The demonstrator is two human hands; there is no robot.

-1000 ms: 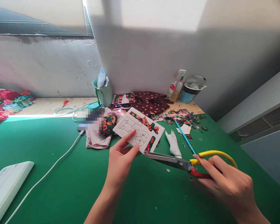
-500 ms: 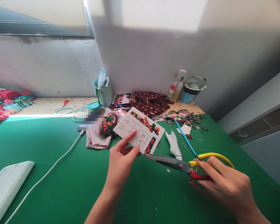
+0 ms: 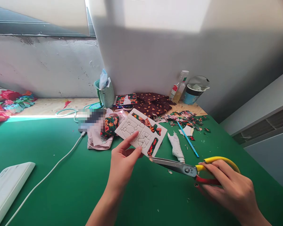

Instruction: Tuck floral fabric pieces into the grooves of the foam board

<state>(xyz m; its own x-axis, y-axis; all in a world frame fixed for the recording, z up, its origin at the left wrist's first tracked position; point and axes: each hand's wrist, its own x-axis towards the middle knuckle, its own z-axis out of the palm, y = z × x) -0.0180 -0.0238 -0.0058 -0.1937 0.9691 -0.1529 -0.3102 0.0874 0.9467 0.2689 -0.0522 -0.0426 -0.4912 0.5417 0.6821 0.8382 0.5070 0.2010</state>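
Note:
My left hand (image 3: pixel 124 160) pinches the near edge of a white foam board (image 3: pixel 138 131) scored into small shapes, some filled with floral fabric; the board is tilted up off the green table (image 3: pixel 61 188). My right hand (image 3: pixel 228 188) is wrapped round the yellow and red handles of large scissors (image 3: pixel 179 167). The blades are together and point left, their tip just below the board's lower right corner.
A white rolled cloth (image 3: pixel 176 147) and a blue stick (image 3: pixel 187 139) lie right of the board. Fabric scraps (image 3: pixel 186 119), a bottle (image 3: pixel 179 86) and a cup (image 3: pixel 193 91) are at the back right. A white cable (image 3: pixel 49 174) and white device (image 3: pixel 7 188) lie left.
My right hand and the scissors have sunk slightly lower and to the right, away from the board. My left hand and the board have hardly moved.

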